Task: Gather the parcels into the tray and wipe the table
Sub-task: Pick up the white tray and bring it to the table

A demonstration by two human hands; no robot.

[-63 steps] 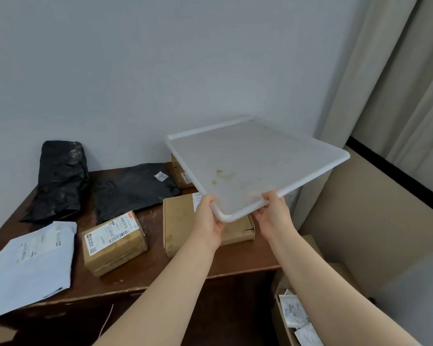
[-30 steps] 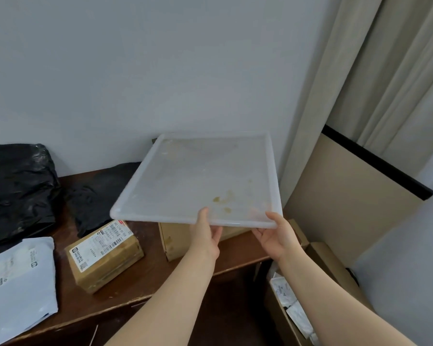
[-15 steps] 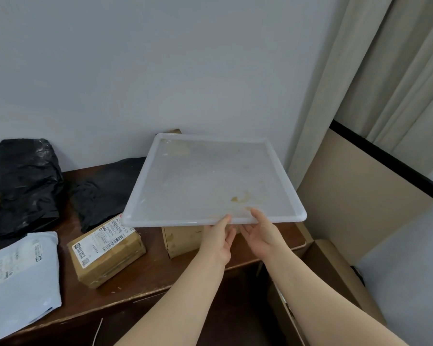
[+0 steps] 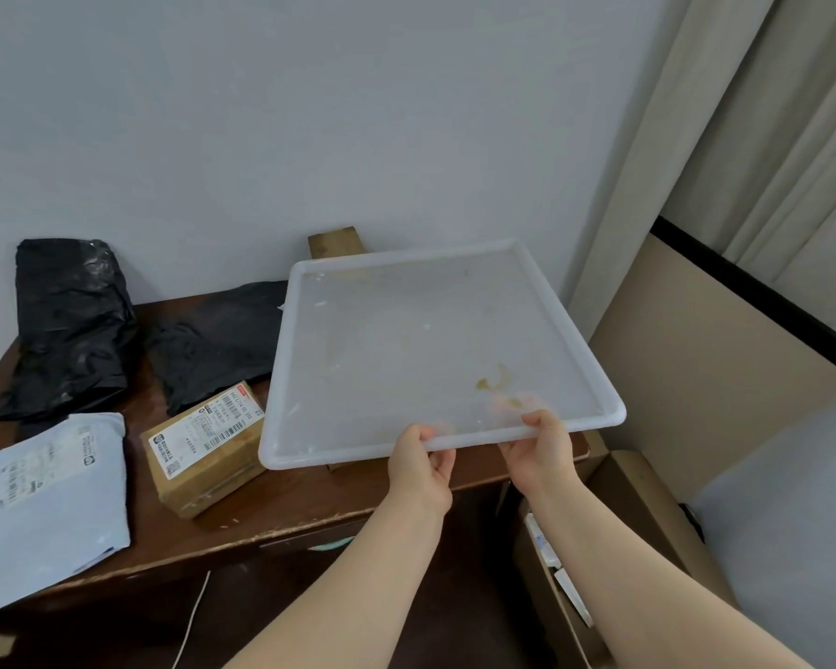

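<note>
A translucent white tray [image 4: 406,340] with a yellowish stain hangs over the right end of the brown table [image 4: 281,504]. My left hand [image 4: 423,458] and my right hand [image 4: 541,439] both grip its near rim. Parcels lie on the table: a labelled cardboard box [image 4: 208,444], a white mailer bag [image 4: 44,490] at the near left, a black bag [image 4: 68,321] upright against the wall and a second black bag [image 4: 213,340] lying flat. Behind the tray a cardboard corner [image 4: 334,241] shows; the rest under the tray is hidden.
An open cardboard box [image 4: 614,538] with papers stands on the floor right of the table. A beige panel with a black top edge [image 4: 744,301] and curtains [image 4: 768,127] fill the right side. The wall [image 4: 310,113] runs behind the table.
The tray has come lower and flatter over the table's right end. Both hands have spread apart along its near rim and closed on it.
</note>
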